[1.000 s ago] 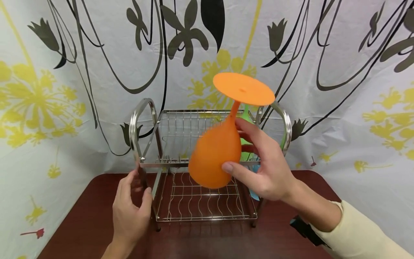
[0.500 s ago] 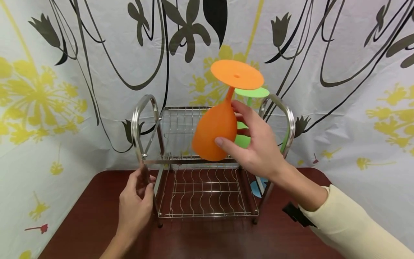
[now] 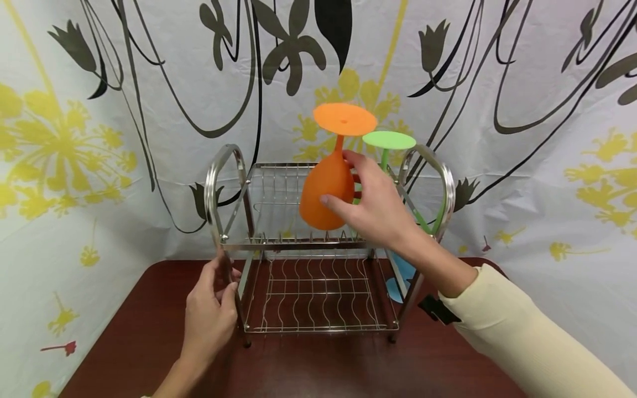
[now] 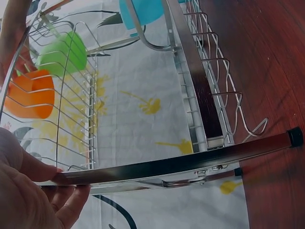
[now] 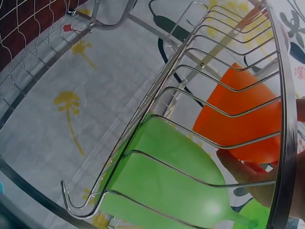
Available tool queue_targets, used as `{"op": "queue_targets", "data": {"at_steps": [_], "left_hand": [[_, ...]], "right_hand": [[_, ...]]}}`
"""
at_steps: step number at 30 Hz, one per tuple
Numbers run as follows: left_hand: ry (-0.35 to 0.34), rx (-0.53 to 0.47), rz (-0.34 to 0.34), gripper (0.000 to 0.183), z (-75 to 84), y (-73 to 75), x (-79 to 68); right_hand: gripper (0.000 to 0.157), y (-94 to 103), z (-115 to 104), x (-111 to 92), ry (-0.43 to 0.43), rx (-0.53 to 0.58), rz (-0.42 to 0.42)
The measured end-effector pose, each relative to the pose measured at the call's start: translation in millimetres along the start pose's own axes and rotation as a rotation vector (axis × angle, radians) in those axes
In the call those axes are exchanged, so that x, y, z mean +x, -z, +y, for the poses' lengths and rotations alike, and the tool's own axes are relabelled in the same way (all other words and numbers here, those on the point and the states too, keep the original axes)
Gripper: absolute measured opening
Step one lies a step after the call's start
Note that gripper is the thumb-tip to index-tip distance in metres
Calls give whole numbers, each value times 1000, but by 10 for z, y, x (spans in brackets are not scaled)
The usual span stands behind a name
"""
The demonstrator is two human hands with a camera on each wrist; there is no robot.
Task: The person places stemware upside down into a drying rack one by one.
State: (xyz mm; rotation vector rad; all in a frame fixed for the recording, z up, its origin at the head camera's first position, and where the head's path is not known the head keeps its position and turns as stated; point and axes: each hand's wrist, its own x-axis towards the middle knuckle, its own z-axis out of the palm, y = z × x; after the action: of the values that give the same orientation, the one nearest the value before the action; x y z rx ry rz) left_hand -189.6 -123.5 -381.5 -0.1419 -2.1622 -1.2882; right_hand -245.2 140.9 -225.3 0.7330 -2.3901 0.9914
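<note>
My right hand (image 3: 380, 207) holds an orange wine glass (image 3: 322, 190) upside down, thumb on the bowl and fingers by the stem. The glass is over the upper tier of a metal dish rack (image 3: 298, 246), its rim low among the wires in the right wrist view. Beside it, a green wine glass (image 5: 167, 179) stands inverted in the same tier; in the head view my right hand partly hides it. My left hand (image 3: 211, 309) grips the rack's left front post (image 4: 143, 168), thumb on one side and fingers on the other.
A blue piece with a round foot (image 3: 396, 290) shows behind the rack's right post. The lower wire tier (image 3: 318, 293) has wavy slots. The rack stands on a dark red table (image 3: 308, 370), before a flower-patterned cloth (image 3: 149, 110).
My right hand has carried the orange glass away from me and left, over the upper tier, turning it more upright. The green glass's foot has come into sight. My left hand has closed around the post.
</note>
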Motion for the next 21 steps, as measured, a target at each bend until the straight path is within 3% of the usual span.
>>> {"op": "queue_targets", "data": {"at_steps": [7, 15, 21], "left_hand": [[-25, 14, -10, 45, -9, 4, -4], [-49, 46, -9, 48, -19, -1, -15], [-67, 68, 0, 50, -38, -4, -23]], "right_hand": [[70, -49, -2, 50, -18, -55, -19], [71, -74, 53, 103, -97, -98, -59], [72, -114, 63, 122, -84, -154, -108]]}}
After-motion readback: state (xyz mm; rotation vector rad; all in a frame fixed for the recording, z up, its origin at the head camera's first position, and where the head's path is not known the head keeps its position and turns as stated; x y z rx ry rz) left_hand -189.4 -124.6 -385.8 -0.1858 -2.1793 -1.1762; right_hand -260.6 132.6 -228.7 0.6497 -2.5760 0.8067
